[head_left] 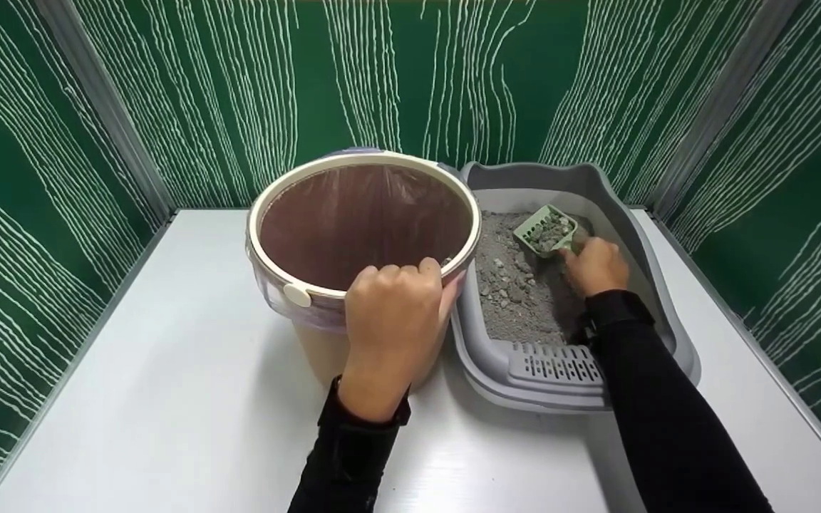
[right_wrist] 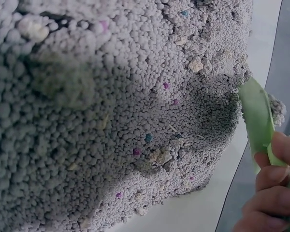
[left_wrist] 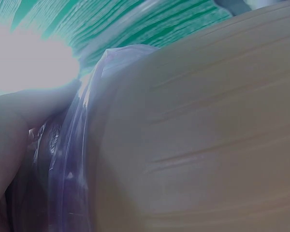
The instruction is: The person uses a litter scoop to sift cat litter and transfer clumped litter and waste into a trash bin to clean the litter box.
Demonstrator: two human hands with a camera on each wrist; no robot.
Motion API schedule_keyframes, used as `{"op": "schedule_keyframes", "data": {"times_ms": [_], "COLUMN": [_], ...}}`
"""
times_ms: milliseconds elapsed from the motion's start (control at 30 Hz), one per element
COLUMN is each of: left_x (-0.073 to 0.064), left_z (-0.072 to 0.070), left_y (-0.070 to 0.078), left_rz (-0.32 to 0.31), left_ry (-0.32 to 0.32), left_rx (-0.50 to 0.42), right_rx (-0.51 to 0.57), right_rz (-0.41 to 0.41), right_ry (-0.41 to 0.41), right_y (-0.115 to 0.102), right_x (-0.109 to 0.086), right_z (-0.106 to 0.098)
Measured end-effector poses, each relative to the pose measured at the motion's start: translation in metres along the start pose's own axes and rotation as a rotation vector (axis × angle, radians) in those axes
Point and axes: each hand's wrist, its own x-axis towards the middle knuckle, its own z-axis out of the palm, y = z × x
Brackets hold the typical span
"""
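Note:
In the head view my left hand (head_left: 396, 306) grips the near right rim of a tall cream trash bin (head_left: 318, 349), fingers curled over the edge. A thin purple bag (left_wrist: 72, 169) lines the bin and folds down outside its rim. My right hand (head_left: 598, 267) holds a green slotted litter scoop (head_left: 547, 231) by its handle, above grey cat litter (head_left: 524, 306). Grey clumps lie in the scoop's basket. In the right wrist view the scoop (right_wrist: 258, 116) appears edge-on at the right, with fingers (right_wrist: 275, 198) wrapped round the handle.
A grey litter box (head_left: 649, 235) with a raised wall and slotted front step (head_left: 560, 363) stands right beside the bin. Both rest on a white table (head_left: 168, 399). Green panels with white wavy lines (head_left: 410, 78) enclose the back and sides.

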Motion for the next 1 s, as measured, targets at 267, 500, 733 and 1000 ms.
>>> {"op": "schedule_keyframes", "data": {"times_ms": [267,500,733,1000], "left_x": [-0.0004,-0.0006,0.0002,0.0009], "left_z": [0.0010,0.0012,0.0001,-0.0016], "left_y": [0.0004,-0.0009,-0.0002,0.0001], "left_rz": [0.001,0.002,0.000,-0.004], "left_ry": [0.013,0.007,-0.008,-0.009], "left_rx": [-0.006,0.002,-0.011,-0.015], "right_rx": [0.034,0.040,0.020,0.037], "right_rz": [-0.006,0.029,0.004,-0.036], "right_ry": [0.030,0.016,0.049,0.068], "right_y": [0.0011,-0.0033,-0.0012,0.0016], "right_x": [-0.0003,-0.0008,-0.0016,-0.0007], "right_z": [0.0019,0.0007,0.0003,0.0000]}}
